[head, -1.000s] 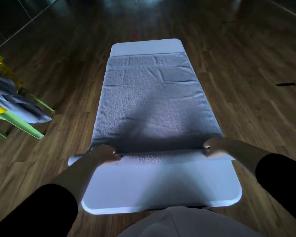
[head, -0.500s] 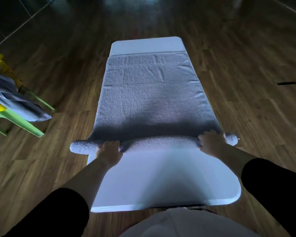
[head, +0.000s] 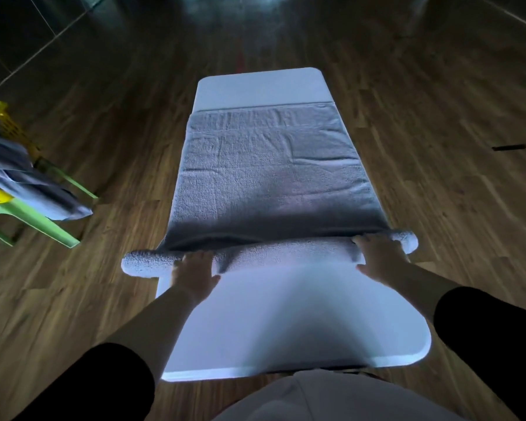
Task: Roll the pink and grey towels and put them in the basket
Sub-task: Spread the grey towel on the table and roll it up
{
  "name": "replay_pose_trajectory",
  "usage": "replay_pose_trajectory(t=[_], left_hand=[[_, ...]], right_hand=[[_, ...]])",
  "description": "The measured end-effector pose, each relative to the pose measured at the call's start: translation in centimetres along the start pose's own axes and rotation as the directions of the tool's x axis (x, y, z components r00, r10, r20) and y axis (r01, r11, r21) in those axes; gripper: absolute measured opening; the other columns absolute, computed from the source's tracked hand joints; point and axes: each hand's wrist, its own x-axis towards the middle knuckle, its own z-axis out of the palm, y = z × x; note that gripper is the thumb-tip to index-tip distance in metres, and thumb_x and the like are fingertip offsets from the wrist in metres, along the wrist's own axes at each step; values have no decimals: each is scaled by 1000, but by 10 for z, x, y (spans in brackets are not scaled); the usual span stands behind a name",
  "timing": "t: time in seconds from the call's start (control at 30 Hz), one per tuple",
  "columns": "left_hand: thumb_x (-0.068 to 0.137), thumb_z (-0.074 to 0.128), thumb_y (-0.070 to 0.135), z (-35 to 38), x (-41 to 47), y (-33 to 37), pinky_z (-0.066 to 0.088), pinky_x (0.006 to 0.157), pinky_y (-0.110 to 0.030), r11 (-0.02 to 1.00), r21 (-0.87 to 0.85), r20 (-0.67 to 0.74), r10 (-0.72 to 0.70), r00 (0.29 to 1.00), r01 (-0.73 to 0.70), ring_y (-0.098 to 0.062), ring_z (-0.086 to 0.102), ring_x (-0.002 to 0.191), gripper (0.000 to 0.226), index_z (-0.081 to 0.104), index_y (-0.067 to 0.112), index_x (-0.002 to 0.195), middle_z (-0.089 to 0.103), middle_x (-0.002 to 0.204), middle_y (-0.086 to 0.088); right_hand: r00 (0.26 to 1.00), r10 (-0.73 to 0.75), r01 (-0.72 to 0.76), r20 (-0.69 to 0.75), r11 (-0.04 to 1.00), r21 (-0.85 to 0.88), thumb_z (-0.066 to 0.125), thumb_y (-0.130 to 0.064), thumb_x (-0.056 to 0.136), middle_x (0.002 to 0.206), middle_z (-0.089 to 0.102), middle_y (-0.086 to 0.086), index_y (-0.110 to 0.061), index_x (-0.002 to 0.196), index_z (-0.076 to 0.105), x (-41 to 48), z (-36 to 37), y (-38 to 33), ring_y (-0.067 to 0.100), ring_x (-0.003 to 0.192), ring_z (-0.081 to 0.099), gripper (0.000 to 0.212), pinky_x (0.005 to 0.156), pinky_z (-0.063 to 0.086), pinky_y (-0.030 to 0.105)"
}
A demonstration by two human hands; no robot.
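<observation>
While the far part of the grey towel (head: 271, 177) lies flat and lengthwise on the white table (head: 286, 323), its near end is wound into a roll (head: 286, 253) that runs crosswise from 9 o'clock to 3 o'clock. Both ends of the roll overhang the long edges of the table. The far hem of the towel stops short of the 12 o'clock end, leaving a bare strip of table beyond it. The left hand (head: 193, 273) rests palm-down on the roll towards its 9 o'clock end, fingers extended forward over the top of it and not closed round it. The right hand (head: 377, 256) presses the roll in the same way towards its 3 o'clock end, fingers laid flat across the crest, thumb spread on the near side. A black sleeve (head: 88, 384) covers each arm above the forearm. At 9 o'clock from the table, well apart from it, a yellow perforated basket (head: 0, 117) sits on a green frame (head: 28, 217). A cloth (head: 28, 177), apparently grey-blue in the dim light, hangs over the basket rim and down past the frame. Table and frame stand on a wooden floor (head: 104, 299), and a short dark mark (head: 509, 147) lies on the floor at 2 o'clock.
</observation>
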Motion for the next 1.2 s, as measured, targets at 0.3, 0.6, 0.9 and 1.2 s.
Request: replay_pose_trajectory(t=[0.3,0.6,0.9,1.2], left_hand=[[85,22,75,-16,7,-15,40,100,-44,990,136,95,-41,995,28,-27,51,122,73,63,27,121,60,127,-1],[93,54,43,6,-1,-5,25,114,-42,991,-103,-21,86,996,-88,-24,31,139,65,29,18,147,35,150,-3],[87,47,54,-12,12,-16,44,95,-41,990,14,95,139,986,-141,-24,56,115,42,58,27,117,62,122,2],[88,55,54,7,5,-9,39,102,-42,997,-50,-30,54,998,-55,-23,45,127,57,43,24,135,47,139,2]], right_hand=[[964,-128,127,235,992,20,43,-36,86,92,56,-7,-26,79,47,5,-27,4,22,97,55,14,72,36,32],[994,-82,87,-66,993,84,61,-43,85,129,55,1,-17,128,49,10,12,-4,26,121,51,51,97,41,43],[964,-84,88,252,996,-8,50,-38,85,78,50,-9,-24,77,48,17,-29,4,18,89,55,15,73,42,26],[996,-74,78,-56,994,81,65,-46,81,124,58,-1,-21,130,47,17,-1,-7,24,112,56,58,88,48,39]])
